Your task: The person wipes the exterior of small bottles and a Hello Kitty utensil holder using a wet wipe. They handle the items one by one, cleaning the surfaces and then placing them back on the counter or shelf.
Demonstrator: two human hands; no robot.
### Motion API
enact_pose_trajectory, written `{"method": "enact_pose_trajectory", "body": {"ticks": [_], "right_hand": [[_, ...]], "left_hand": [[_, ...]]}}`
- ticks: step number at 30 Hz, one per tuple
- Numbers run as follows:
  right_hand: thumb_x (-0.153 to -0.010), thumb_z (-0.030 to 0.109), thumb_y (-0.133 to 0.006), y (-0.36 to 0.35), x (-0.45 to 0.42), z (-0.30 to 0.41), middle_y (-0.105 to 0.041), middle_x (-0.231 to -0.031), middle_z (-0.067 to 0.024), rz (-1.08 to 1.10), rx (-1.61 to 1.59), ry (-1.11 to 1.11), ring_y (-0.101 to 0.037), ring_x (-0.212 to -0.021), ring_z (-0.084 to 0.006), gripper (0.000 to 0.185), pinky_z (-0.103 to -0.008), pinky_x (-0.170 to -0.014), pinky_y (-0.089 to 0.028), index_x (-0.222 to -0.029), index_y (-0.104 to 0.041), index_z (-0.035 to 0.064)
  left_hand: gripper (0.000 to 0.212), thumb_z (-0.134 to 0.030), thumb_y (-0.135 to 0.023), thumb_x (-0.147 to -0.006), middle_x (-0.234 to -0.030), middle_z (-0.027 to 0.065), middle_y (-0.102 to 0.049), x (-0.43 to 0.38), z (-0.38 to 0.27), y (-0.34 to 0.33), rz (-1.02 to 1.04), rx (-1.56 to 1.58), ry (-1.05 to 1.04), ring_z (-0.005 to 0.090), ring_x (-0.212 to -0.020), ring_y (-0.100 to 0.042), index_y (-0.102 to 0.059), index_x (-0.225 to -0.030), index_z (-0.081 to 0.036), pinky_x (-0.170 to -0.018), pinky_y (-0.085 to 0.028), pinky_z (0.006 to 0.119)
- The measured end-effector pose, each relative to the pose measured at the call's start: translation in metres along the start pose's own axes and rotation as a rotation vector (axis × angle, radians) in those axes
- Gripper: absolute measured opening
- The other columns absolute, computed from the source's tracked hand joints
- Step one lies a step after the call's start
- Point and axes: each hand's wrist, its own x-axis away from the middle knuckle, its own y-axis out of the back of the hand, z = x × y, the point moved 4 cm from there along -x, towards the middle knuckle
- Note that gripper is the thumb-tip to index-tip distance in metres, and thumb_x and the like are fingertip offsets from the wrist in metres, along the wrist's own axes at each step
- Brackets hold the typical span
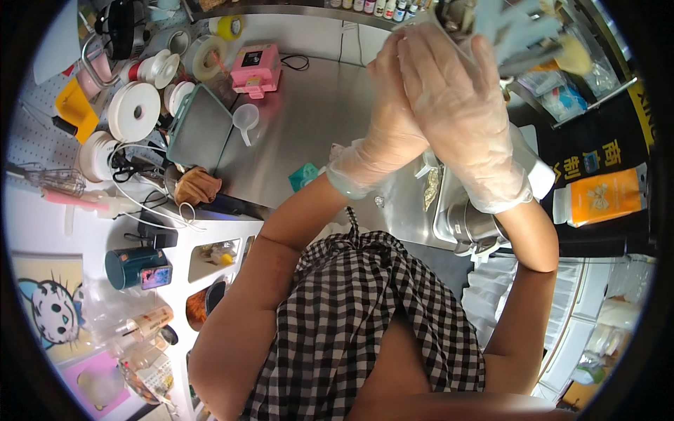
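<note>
Both my hands wear thin clear plastic gloves and are raised together over the far right part of the steel worktop (316,110). My right hand (447,89) overlaps my left hand (395,113), its fingers extended and its thumb apart. Palms and left fingertips are hidden, so whether anything is between them cannot be told. Just beyond the right fingers stands a clear container (437,23) with utensils, among them blurred pale spatulas (521,31). Below the wrists lie a crumpled gold foil strip (431,189) and a teal packet (304,176).
A pink machine (256,67) and a white funnel (246,118) sit left on the worktop. Ribbon spools (134,111) and a grey tray (200,126) line the left wall. Metal pitchers (471,223) stand at right, near an orange pouch (605,197). Small bottles (389,9) fill the back shelf.
</note>
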Motion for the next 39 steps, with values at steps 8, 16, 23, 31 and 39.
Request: {"method": "enact_pose_trajectory", "body": {"ticks": [8,16,23,31,39], "right_hand": [[-0.075,0.009,-0.051,0.000,0.062,-0.010,-0.046,-0.130,-0.0096,-0.003,-0.438,-0.089,-0.040,-0.124,-0.0227,0.043,-0.0435,-0.109,-0.015,-0.118,-0.053,0.0021],[-0.074,0.002,-0.061,0.015,0.088,-0.045,-0.049,-0.126,-0.0178,-0.406,-0.829,-0.392,-0.044,-0.121,-0.0321,0.044,-0.0454,-0.105,-0.023,-0.118,-0.052,0.0001],[-0.077,0.005,-0.060,-0.005,0.086,-0.027,-0.053,-0.122,-0.0127,-0.348,-0.951,-0.400,-0.044,-0.122,-0.0264,0.038,-0.0421,-0.105,-0.027,-0.114,-0.056,0.0042],[-0.076,0.007,-0.059,0.012,0.063,-0.044,-0.056,-0.116,-0.0150,-0.499,-0.755,-0.297,-0.052,-0.112,-0.0303,0.037,-0.0462,-0.100,-0.032,-0.112,-0.055,-0.0003],[-0.061,0.010,-0.055,0.001,0.047,0.001,-0.052,-0.119,-0.0107,-0.196,-0.601,-0.117,-0.044,-0.118,-0.0251,0.042,-0.0446,-0.104,-0.030,-0.101,-0.058,-0.0027]], "left_hand": [[0.115,-0.015,-0.086,-0.050,-0.121,0.0197,-0.040,-0.005,0.006,0.003,0.225,0.720,0.467,0.0265,-0.112,-0.045,-0.005,-0.131,-0.002,-0.093,-0.038,0.036],[0.105,-0.006,-0.077,-0.050,-0.117,0.0153,-0.041,-0.014,-0.006,-0.002,0.286,0.887,0.555,0.0228,-0.108,-0.045,-0.007,-0.128,0.001,-0.092,-0.039,0.034],[0.107,-0.009,-0.080,-0.048,-0.119,0.0140,-0.040,-0.014,-0.002,-0.003,0.337,0.932,0.536,0.0216,-0.111,-0.043,-0.009,-0.128,0.001,-0.093,-0.038,0.035],[0.114,-0.013,-0.084,-0.047,-0.122,0.0155,-0.039,-0.016,-0.005,0.000,0.310,0.892,0.526,0.0225,-0.113,-0.042,-0.007,-0.129,0.002,-0.096,-0.036,0.035],[0.104,-0.011,-0.082,-0.057,-0.123,0.0166,-0.036,-0.006,0.012,-0.005,0.374,0.458,0.242,0.0227,-0.114,-0.041,-0.007,-0.130,-0.001,-0.095,-0.037,0.033]]}}
